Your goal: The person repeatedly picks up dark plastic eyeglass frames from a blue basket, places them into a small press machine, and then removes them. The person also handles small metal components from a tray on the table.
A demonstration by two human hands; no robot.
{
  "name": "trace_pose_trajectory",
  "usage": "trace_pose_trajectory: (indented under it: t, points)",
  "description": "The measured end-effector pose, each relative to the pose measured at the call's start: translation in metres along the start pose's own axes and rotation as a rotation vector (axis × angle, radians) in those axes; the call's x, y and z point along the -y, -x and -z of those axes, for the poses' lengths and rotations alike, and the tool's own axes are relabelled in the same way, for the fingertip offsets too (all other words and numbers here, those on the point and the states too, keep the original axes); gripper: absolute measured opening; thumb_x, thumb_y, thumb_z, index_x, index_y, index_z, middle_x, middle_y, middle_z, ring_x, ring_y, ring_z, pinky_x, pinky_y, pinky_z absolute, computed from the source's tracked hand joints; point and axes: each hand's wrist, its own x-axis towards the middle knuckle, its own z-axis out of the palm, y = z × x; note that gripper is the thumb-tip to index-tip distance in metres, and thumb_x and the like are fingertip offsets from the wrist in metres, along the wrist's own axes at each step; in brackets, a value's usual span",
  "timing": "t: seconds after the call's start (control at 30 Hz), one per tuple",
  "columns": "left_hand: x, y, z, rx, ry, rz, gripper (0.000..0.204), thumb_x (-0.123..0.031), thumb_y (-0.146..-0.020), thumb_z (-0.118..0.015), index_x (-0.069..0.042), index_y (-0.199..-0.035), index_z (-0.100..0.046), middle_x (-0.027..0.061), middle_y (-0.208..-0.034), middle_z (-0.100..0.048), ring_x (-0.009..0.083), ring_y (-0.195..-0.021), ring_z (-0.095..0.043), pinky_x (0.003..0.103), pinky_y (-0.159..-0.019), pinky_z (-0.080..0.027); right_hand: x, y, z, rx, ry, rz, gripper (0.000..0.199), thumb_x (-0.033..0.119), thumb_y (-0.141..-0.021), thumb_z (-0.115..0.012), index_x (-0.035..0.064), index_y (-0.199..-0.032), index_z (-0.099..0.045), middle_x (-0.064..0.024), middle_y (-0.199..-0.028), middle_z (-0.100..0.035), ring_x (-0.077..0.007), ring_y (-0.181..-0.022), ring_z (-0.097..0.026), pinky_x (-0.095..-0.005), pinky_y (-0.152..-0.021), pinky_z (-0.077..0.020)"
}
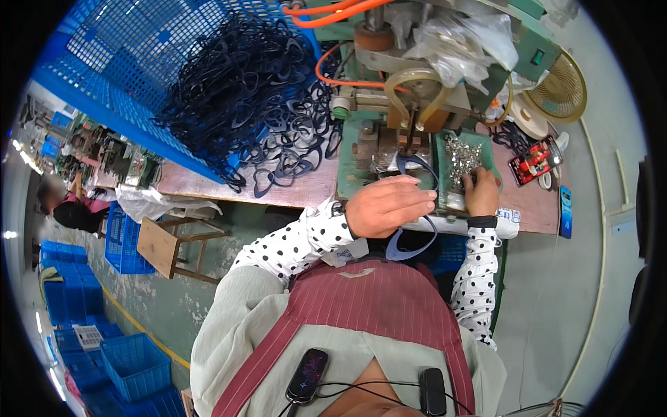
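A dark blue spectacle-frame front (pixel 415 208) is being held by the left hand (pixel 389 205), whose fingers are being closed over its upper rim while its lower loop is hanging free below the hand, just in front of the green press machine (pixel 389 90); the frame is being kept close to the machine's tooling, apparently so that it can be presented to it without a long reach. The right hand (pixel 483 191) is being lowered into the green tray (pixel 486 142) of small silvery metal parts (pixel 462 156), its fingertips being drawn together among them as if pinching one, though whether a part is actually gripped cannot be told. The tray is being kept just right of the machine, directly under the right hand, which seems to suit quick picking. To the far left, a large tangled heap of dark blue frames (pixel 257 90) is being stored against a blue mesh crate (pixel 139 62) and is spilling onto the brown counter (pixel 208 184), within reach of the left hand. Orange hoses (pixel 333 10) are being routed over the machine, and a small fan (pixel 559 87) is being kept at the far right. Blue bins (pixel 128 358) are being stacked on the floor at the near left.
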Motion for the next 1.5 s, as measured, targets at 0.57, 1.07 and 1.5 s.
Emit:
trace_pose_trajectory:
  t: [0.57, 1.07, 1.5]
  points:
    - [0.147, 0.118, 0.084, -0.244, -1.076, 0.952, 0.035, -0.028, -0.081, -0.069, -0.006, -0.107, -0.060, 0.0128, -0.091, -0.057, 0.0329, -0.085, -0.059, 0.045, -0.067, -0.047, -0.005, -0.003, -0.015, -0.288, -0.369, 0.020, 0.013, 0.016, -0.086, -0.066, 0.0076, -0.095, -0.071, -0.0126, -0.088, -0.069, -0.0299, -0.082, -0.064, -0.0372, -0.077, -0.0492]
    - [0.195, 0.146, 0.152, 0.300, -1.128, 0.759, 0.014, -0.019, -0.079, -0.065, -0.021, -0.091, -0.071, 0.0000, -0.108, -0.060, 0.0240, -0.106, -0.054, 0.043, -0.083, -0.042, 0.000, -0.006, -0.012, -0.265, -0.429, -0.007, 0.008, 0.012, -0.080, -0.071, 0.0109, -0.087, -0.072, -0.0093, -0.082, -0.069, -0.0259, -0.072, -0.063, -0.0348, -0.071, -0.0490]
    - [0.098, 0.084, 0.060, -0.436, -0.652, 0.714, 0.011, -0.010, -0.088, -0.065, -0.004, -0.096, -0.062, 0.0126, -0.083, -0.066, 0.0323, -0.075, -0.059, 0.039, -0.071, -0.044, 0.135, 0.005, 0.068, 0.138, -1.051, 0.026, 0.026, 0.005, -0.076, -0.072, 0.0021, -0.101, -0.067, -0.0012, -0.081, -0.069, -0.0038, -0.061, -0.047, -0.0211, -0.054, -0.0368]
